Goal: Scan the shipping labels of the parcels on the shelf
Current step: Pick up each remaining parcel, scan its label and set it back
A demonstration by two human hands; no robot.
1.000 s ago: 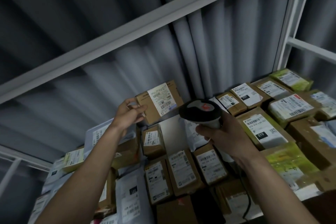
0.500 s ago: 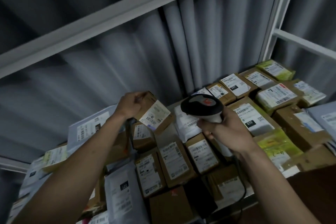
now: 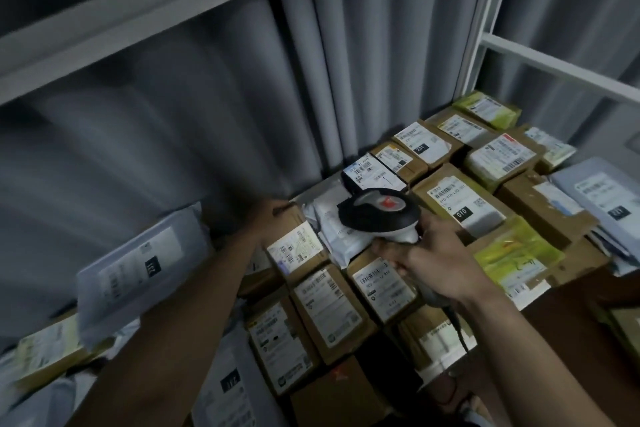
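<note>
Head view: left hand (image 3: 266, 218) grips box (image 3: 298, 246) at its far end, label (image 3: 294, 248) up, just left of scanner (image 3: 379, 215); right hand (image 3: 440, 263) grips scanner. Risks: box tips, or scanner reads neighbouring labels crowded round it.

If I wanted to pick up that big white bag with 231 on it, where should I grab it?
Probably by its free right edge, coming from the front. The white bag leans tilted on other parcels with that edge sticking out, so fingers could slip under. It looks soft, so hold it with both hands.
</note>
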